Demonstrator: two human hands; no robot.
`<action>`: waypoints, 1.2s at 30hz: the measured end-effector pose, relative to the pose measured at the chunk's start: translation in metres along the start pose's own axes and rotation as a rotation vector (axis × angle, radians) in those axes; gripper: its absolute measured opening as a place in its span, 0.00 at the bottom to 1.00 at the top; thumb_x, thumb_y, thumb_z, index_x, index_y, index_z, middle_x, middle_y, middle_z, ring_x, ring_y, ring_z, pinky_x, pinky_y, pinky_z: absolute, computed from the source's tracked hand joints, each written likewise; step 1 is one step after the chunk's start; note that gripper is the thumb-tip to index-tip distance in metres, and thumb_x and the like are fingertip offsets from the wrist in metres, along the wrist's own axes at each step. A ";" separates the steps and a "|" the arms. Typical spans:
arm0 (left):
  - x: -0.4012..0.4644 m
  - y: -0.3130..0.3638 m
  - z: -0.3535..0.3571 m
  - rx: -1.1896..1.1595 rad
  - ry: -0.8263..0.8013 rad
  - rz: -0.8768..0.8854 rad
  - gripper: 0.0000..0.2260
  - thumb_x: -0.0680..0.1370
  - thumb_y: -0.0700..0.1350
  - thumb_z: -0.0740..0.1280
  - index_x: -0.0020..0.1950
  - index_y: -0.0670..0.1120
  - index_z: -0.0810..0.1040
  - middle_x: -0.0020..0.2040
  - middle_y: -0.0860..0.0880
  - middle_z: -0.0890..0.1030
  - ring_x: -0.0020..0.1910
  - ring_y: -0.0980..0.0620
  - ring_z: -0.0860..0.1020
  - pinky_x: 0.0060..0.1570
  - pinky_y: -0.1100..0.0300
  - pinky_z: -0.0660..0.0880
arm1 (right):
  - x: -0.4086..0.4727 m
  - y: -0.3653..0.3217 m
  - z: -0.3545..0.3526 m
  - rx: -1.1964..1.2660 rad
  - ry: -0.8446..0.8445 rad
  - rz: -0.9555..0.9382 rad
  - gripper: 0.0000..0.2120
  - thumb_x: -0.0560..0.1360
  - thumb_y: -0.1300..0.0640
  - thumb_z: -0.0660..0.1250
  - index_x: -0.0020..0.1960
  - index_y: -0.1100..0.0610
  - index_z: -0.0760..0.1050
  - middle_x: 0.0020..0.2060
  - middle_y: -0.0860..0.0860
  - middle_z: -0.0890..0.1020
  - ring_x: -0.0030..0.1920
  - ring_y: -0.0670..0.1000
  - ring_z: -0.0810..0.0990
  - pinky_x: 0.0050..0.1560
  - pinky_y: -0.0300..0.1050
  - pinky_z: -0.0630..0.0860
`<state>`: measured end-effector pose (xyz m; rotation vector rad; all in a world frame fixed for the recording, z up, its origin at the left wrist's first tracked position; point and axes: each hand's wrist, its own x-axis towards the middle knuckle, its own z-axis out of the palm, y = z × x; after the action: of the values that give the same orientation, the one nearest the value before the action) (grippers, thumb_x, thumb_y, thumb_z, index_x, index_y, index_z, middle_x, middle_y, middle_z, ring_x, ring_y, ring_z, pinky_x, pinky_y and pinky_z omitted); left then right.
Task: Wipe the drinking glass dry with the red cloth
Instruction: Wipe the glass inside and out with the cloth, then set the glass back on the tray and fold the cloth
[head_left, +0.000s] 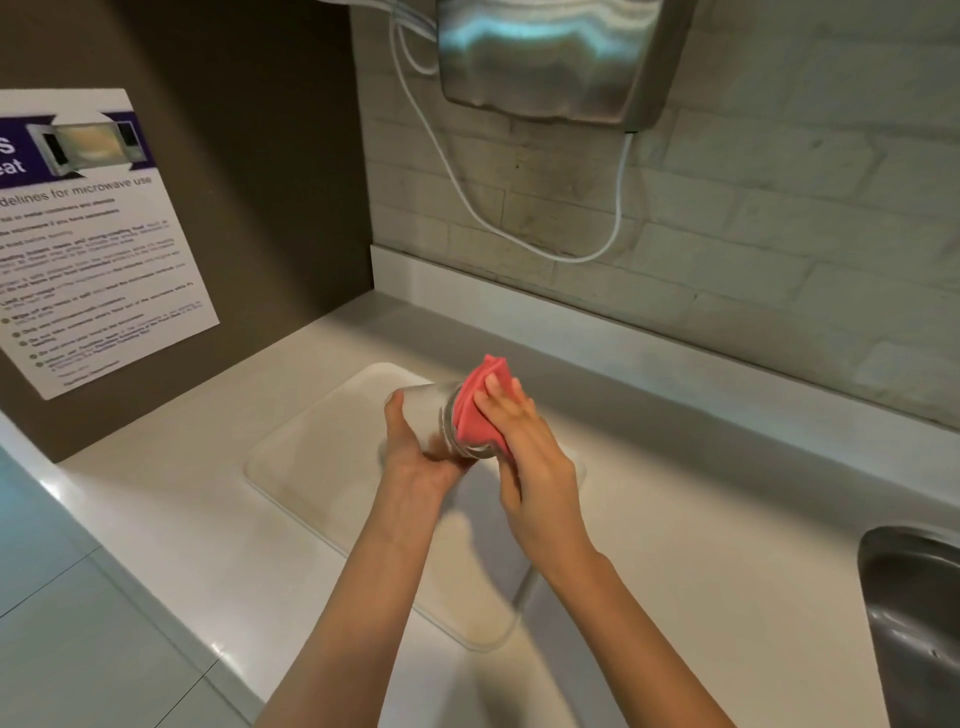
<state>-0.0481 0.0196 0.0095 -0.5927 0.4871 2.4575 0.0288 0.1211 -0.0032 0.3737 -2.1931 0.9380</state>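
- Both bare forearms are reaching in from the bottom edge and meeting above a pale, flat rectangular plastic tray (311, 441) that is lying on the light grey stone-look countertop (701, 519).
- Left hand (415, 457) is curling closed around the body of the clear cylindrical drinking glass (441, 421), thumb on the near-left wall and palm cupping from below; it is holding the glass on its side in the air, clear of the tray.
- Right hand (524, 447) is lying nearly flat, fingers extended, and is pressing the folded red cloth (480, 410) against the glass's right-hand end; part of the cloth looks tucked into or over the rim, though I cannot tell how deep.
- Step in hand, by judgement: wiping the end and rim of the glass, mid-task.
- Next move is probably calling for turning the glass in the left hand while the cloth is sliding along the outer wall towards the other end.
- Glass is looking transparent with a hazy, faintly misted wall; droplets are too small to make out.
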 end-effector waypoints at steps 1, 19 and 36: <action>0.000 0.000 0.000 0.006 0.001 -0.004 0.31 0.72 0.64 0.60 0.57 0.36 0.73 0.51 0.37 0.79 0.49 0.39 0.78 0.43 0.47 0.75 | 0.000 -0.001 0.000 -0.010 -0.022 -0.021 0.23 0.72 0.78 0.63 0.65 0.66 0.71 0.66 0.60 0.71 0.69 0.61 0.67 0.72 0.49 0.59; 0.004 -0.010 -0.015 0.717 0.109 0.792 0.24 0.67 0.51 0.75 0.58 0.51 0.68 0.54 0.49 0.78 0.51 0.49 0.80 0.48 0.52 0.79 | -0.053 0.038 -0.036 0.591 0.270 0.857 0.11 0.81 0.61 0.57 0.56 0.56 0.77 0.40 0.44 0.85 0.39 0.42 0.82 0.40 0.33 0.78; 0.016 -0.026 -0.066 1.279 -0.154 0.896 0.34 0.59 0.55 0.78 0.60 0.59 0.66 0.56 0.57 0.78 0.55 0.54 0.78 0.56 0.57 0.73 | -0.089 0.034 -0.095 1.353 0.354 1.425 0.20 0.79 0.52 0.58 0.44 0.65 0.82 0.35 0.60 0.86 0.31 0.56 0.85 0.24 0.51 0.81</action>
<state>-0.0251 0.0168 -0.0590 0.4542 2.3282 2.1562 0.1211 0.2122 -0.0378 -0.8763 -0.8904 2.8411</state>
